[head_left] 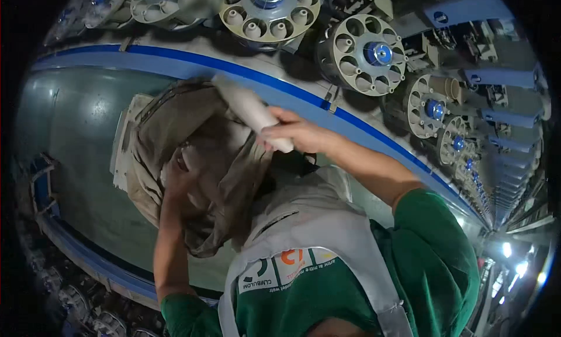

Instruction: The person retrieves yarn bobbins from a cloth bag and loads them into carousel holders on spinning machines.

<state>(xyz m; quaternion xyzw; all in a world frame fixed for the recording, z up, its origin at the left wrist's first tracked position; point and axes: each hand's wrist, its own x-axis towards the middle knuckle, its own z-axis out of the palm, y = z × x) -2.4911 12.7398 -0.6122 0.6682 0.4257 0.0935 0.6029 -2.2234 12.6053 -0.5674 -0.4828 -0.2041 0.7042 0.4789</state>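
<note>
My right hand [292, 130] is closed around the lower end of a white yarn bobbin [248, 106], held tilted over the right side of a sack; its far end is blurred. Inside the open mouth of the grey-brown cloth sack [158, 126], my left hand [177, 176] has its fingers curled round a second pale yarn bobbin [191, 157], partly in shadow. More pale shapes lie in the sack beneath, but folds of cloth hide most of them.
A blue-edged machine rail [234, 67] curves past the sack. Beyond it stand round bobbin magazines [362, 55] with cups, several holding bobbins. A pale box edge [121, 153] shows behind the sack, above the greenish floor [87, 191]. More machinery lines the lower left.
</note>
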